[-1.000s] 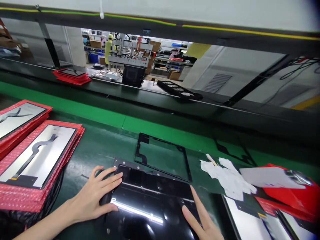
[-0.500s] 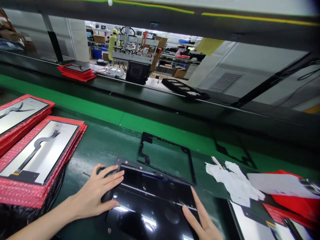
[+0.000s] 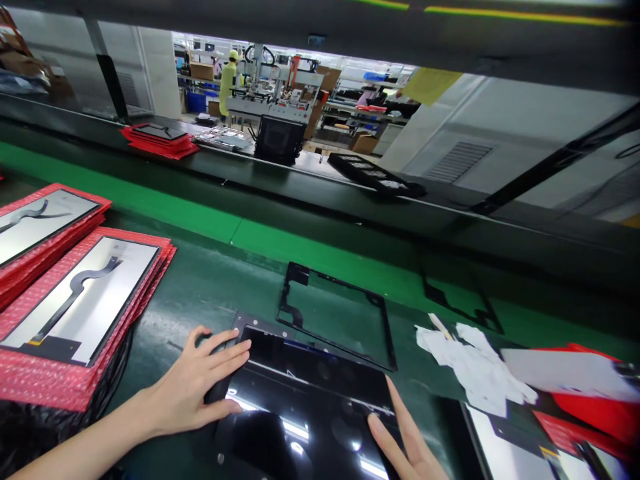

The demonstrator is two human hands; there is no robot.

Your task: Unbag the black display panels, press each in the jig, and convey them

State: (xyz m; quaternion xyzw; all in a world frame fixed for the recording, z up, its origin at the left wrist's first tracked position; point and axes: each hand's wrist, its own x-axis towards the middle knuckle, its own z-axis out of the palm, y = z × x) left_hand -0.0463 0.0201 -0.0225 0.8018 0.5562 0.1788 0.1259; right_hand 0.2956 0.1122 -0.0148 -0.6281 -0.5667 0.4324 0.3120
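A glossy black panel [image 3: 300, 407] lies in a dark fixture with small round studs along its edge [image 3: 285, 333], at the bottom centre. My left hand [image 3: 200, 380] rests on its left edge, fingers spread. On the right edge, my right hand [image 3: 405, 433] has its thumb on the glossy surface and a finger along the side, thumb and finger apart; the rest of that hand is cut off by the frame. Just behind the fixture lies a thin black frame [image 3: 345, 280] with an open middle.
Display panels [image 3: 95, 300] lie on red bubble bags at the left. White cloths [image 3: 470, 367] sit at the right, near another panel [image 3: 520, 447] and red bags. A raised shelf behind holds a black tray [image 3: 370, 175] and red bags [image 3: 160, 143]. A person [image 3: 229, 83] stands far back.
The camera view has shifted slightly. Both hands keep their places on the panel, and the reflections on its glossy surface have moved.
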